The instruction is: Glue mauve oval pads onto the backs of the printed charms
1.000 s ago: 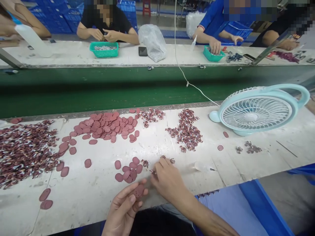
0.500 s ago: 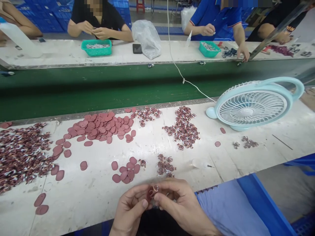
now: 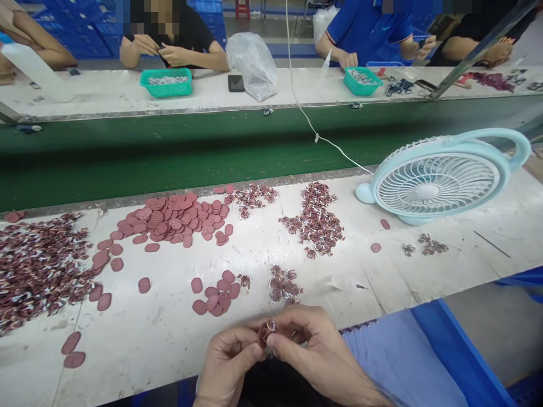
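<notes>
At the table's near edge, my left hand [image 3: 231, 359] and my right hand [image 3: 307, 342] meet with fingertips pinched. Between them is a small dark-red oval piece [image 3: 263, 333] with a lighter curved part at its upper right. Both hands grip it, and the fingers cover much of it. Just beyond lie a small group of flat dark-red ovals [image 3: 218, 299] and a cluster of small brown-and-white pieces [image 3: 285, 284]. A clear bottle with a dark thin tip [image 3: 345, 281] rests on its side, right of that cluster.
A larger heap of red ovals [image 3: 169, 220], a wide pile of brown-and-white pieces [image 3: 38, 271] and another pile [image 3: 320, 220] cover parts of the white table. A light-blue fan [image 3: 436, 183] stands right. Across a green strip [image 3: 169, 152], several people sit by green baskets [image 3: 165, 90].
The oval piece has turned between my fingertips and shows narrower. My hands stay nearly in place. Across the table, the blue-shirted person's hands have moved, one now at the basket.
</notes>
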Demonstrator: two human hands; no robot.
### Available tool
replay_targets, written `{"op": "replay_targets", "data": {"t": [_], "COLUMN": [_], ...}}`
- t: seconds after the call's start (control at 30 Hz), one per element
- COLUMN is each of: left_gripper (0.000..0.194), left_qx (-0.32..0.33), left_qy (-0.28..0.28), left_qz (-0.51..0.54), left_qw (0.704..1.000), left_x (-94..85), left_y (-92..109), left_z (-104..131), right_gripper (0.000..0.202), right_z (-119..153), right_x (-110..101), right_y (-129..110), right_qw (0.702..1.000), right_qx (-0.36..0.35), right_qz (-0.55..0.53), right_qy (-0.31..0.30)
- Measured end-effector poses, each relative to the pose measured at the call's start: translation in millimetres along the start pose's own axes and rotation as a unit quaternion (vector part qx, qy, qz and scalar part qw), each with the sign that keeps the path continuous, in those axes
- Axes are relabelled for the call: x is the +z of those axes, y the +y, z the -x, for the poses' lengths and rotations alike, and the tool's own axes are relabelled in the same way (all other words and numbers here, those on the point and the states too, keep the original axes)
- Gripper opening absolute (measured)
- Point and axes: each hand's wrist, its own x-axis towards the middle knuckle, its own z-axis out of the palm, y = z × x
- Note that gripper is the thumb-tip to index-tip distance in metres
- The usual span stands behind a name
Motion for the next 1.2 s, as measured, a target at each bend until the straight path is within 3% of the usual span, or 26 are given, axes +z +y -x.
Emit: {"op": "replay_targets", "data": {"t": [0.23, 0.6, 0.87, 0.97, 1.2], "left_gripper": [0.026, 0.024, 0.025, 0.025, 0.021], "left_qx": [0.022, 0.004, 0.022, 0.024, 0.026], "left_qy": [0.003, 0.018, 0.018, 0.02, 0.019], "left_qz": [-0.013, -0.003, -0.007, -0.002, -0.002], "left_qw": [1.0, 1.0, 1.0, 1.0, 0.999], "left_x": [4.9, 12.0, 14.8, 13.8, 12.8], "left_y": [0, -7, -10, -13, -18], "left_z": [2, 2, 2, 1, -2], "right_gripper": [0.025, 0.026, 0.022, 0.025, 0.028], "right_z": [1, 4, 10, 12, 11], "right_x": [-4, -9, -10, -9, -6], "right_y": [4, 26, 22, 30, 57], "right_qw": [0.999, 0.993, 0.997, 0.997, 0.995], "right_qx": [0.034, 0.062, 0.047, 0.025, 0.002], "right_qz": [-0.028, -0.095, -0.06, -0.066, -0.093], "right_qy": [-0.029, -0.027, 0.0, 0.029, 0.022]}}
